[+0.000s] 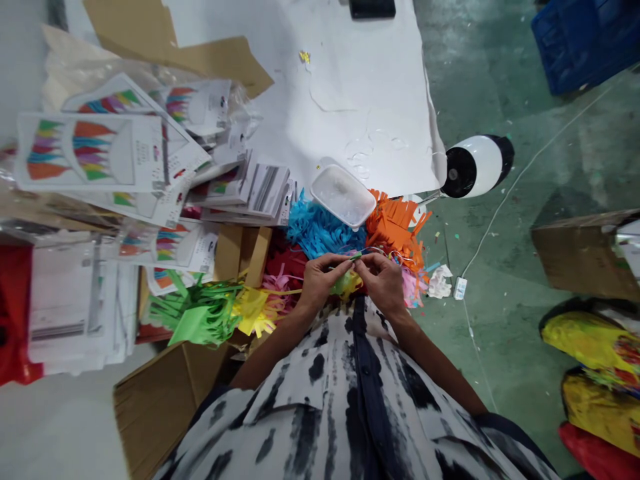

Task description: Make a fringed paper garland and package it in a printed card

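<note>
Close in front of my body, my left hand and my right hand meet, fingertips pinched together. Between them is a small green paper strip, mostly covered by the fingers. A thin white string runs beside my right fingers. Just beyond the hands lie fringed blue tissue paper and fringed orange tissue paper. Yellow tissue paper shows below the fingers, and pink tissue paper lies right of my right hand. A white plastic tub stands behind the blue fringe.
Packaged tassel garlands are piled on the left. Green fringe and yellow fringe lie near my left forearm, above a cardboard box. A black-and-white device sticks out from the table's right edge. A cable crosses the green floor.
</note>
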The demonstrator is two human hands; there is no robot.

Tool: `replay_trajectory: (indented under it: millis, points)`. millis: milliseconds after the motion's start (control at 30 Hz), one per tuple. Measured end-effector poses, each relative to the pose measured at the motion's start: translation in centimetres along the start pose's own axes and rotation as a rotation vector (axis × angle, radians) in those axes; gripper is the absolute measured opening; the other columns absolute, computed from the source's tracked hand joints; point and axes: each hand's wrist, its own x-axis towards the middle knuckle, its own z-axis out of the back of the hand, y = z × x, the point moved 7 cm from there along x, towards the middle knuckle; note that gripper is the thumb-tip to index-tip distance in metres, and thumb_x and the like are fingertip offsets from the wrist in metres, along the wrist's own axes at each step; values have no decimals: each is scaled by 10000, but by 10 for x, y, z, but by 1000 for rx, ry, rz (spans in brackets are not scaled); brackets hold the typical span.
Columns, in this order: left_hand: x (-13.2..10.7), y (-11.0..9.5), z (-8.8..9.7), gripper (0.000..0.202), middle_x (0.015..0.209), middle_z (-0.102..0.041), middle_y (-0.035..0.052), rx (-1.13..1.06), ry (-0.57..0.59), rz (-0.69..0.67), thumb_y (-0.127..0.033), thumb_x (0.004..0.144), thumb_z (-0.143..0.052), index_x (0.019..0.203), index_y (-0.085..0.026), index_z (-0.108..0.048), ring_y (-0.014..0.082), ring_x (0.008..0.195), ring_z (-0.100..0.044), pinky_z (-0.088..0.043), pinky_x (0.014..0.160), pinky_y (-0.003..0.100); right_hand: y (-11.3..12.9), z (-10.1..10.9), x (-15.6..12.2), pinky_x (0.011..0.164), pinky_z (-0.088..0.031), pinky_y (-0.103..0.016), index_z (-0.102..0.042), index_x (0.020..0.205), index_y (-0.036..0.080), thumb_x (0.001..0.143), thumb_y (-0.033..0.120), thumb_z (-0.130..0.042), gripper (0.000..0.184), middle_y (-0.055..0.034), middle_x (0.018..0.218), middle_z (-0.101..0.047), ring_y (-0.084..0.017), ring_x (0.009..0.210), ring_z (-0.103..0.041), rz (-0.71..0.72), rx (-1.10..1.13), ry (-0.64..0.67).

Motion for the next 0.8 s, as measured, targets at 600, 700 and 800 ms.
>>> replay_trajectory:
  millis: [600, 700, 800]
  points:
    - [12, 28, 0, 542, 744, -696, -34, -386, 57, 366, -484, 584, -1005, 881, -154, -695, 85, 589, -611, -510, 615, 220, 8, 2, 0, 618, -393, -291, -693, 753, 202, 939, 476, -658, 333, -1, 703, -690, -138, 610, -550, 69, -91, 18]
    - [11, 26, 0, 521, 759, -703, -32, -365, 44, 352, -451, 573, -1012, 869, -151, -707, 90, 618, -618, -518, 640, 226, 11, 1, -2, 622, -387, -287, -685, 756, 201, 941, 449, -658, 311, 5, 711, -689, -130, 608, -537, 82, -100, 14]
    - [10, 23, 0, 506, 759, -707, -28, -326, 43, 334, -452, 577, -1007, 856, -149, -713, 92, 625, -615, -501, 633, 221, 11, 1, -2, 623, -384, -285, -696, 764, 198, 941, 435, -662, 299, 7, 710, -687, -127, 603, -529, 91, -115, 16]
